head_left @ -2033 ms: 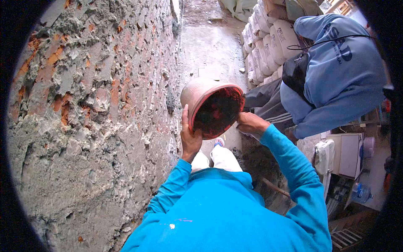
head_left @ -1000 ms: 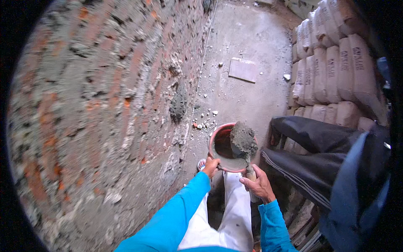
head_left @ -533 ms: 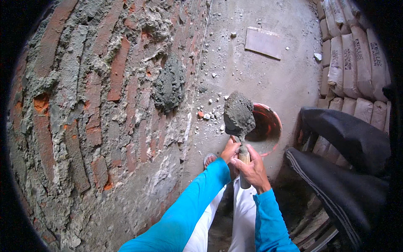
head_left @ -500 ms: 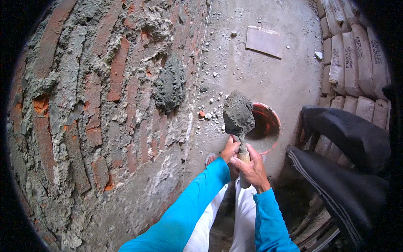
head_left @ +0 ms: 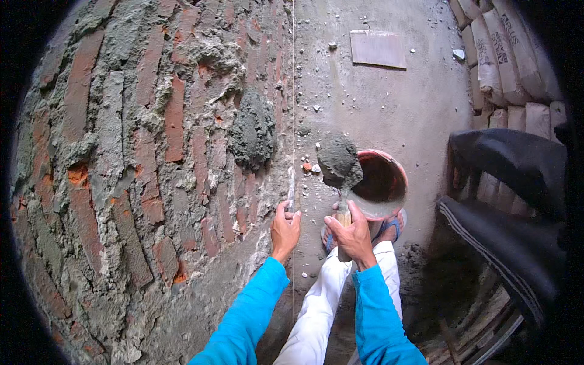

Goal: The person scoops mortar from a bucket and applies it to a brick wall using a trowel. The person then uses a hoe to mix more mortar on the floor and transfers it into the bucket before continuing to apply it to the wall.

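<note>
one mortar heap [head_left: 339, 159] rides the trowel [head_left: 344, 216] the right hand [head_left: 356, 238] grips; the left hand [head_left: 284, 232] is loosely spread. the step seems carrying; the next move likely wants the trowel level.

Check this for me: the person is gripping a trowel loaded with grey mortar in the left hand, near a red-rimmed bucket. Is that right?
Not quite: the head view shows the trowel gripped in the right hand, not the left hand. The grey mortar on it and the red-rimmed bucket nearby are as you said.
</note>
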`<state>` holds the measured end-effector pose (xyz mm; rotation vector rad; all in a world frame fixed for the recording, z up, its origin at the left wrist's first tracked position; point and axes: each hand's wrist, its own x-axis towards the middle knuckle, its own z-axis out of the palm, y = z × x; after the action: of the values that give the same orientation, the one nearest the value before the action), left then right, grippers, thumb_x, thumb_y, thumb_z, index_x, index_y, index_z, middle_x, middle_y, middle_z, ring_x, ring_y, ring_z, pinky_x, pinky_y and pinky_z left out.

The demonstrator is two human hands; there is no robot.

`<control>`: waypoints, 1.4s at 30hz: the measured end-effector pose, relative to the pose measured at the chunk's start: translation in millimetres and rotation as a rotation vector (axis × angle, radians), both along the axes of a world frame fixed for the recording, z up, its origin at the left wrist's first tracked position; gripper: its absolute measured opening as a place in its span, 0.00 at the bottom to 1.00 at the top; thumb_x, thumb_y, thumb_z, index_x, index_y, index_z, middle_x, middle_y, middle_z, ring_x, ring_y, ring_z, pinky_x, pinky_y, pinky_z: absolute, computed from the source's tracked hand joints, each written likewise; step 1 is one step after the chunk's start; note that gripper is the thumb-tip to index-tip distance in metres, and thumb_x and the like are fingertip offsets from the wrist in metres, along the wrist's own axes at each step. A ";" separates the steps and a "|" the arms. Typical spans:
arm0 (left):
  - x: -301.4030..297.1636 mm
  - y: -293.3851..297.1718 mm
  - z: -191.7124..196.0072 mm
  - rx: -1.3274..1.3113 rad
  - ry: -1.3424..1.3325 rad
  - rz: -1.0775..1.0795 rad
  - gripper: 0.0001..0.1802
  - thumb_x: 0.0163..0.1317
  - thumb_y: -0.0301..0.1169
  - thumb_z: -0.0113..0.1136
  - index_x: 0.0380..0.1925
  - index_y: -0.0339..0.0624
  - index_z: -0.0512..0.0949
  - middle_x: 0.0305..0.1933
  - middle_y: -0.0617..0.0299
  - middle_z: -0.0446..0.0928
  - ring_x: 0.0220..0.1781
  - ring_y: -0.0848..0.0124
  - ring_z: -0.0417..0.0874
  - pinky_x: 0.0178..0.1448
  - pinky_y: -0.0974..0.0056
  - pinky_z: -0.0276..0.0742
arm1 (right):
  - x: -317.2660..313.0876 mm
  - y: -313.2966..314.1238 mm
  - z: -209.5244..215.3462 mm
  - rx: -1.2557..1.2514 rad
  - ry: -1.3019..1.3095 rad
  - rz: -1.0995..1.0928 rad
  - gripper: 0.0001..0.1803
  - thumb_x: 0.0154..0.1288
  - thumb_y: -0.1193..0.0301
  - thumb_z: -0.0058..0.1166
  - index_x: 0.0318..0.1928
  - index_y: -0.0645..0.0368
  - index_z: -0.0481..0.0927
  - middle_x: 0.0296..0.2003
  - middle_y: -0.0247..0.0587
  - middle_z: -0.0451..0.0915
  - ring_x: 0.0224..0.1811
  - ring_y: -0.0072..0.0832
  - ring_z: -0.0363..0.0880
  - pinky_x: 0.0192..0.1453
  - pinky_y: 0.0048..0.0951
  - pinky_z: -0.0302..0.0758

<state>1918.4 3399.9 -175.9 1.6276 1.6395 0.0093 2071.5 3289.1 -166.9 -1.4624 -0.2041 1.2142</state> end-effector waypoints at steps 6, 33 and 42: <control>-25.3 12.1 15.4 0.090 -0.032 -0.075 0.09 0.68 0.31 0.54 0.39 0.38 0.80 0.20 0.62 0.74 0.22 0.74 0.74 0.28 0.62 0.70 | -24.8 15.0 -28.5 0.132 0.432 -0.057 0.19 0.61 0.74 0.58 0.52 0.64 0.72 0.28 0.31 0.75 0.21 0.18 0.72 0.24 0.21 0.69; -34.0 13.8 36.2 -0.069 -0.190 0.023 0.11 0.73 0.33 0.50 0.40 0.35 0.78 0.27 0.62 0.79 0.28 0.75 0.81 0.33 0.68 0.78 | -44.3 -90.6 -7.5 -0.241 -0.275 0.059 0.24 0.59 0.70 0.60 0.56 0.60 0.71 0.43 0.61 0.81 0.46 0.55 0.82 0.48 0.46 0.77; -44.7 13.1 -39.3 0.010 -0.086 -0.038 0.18 0.64 0.30 0.61 0.52 0.37 0.75 0.35 0.55 0.83 0.34 0.69 0.85 0.36 0.64 0.79 | 66.3 -152.0 -63.5 -0.525 -0.427 0.486 0.27 0.55 0.67 0.60 0.55 0.64 0.70 0.50 0.68 0.78 0.53 0.60 0.78 0.58 0.50 0.75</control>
<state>1873.7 3413.0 -215.2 1.6425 1.5455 0.0671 2137.8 3137.1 -230.5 -2.2186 -0.5906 1.3859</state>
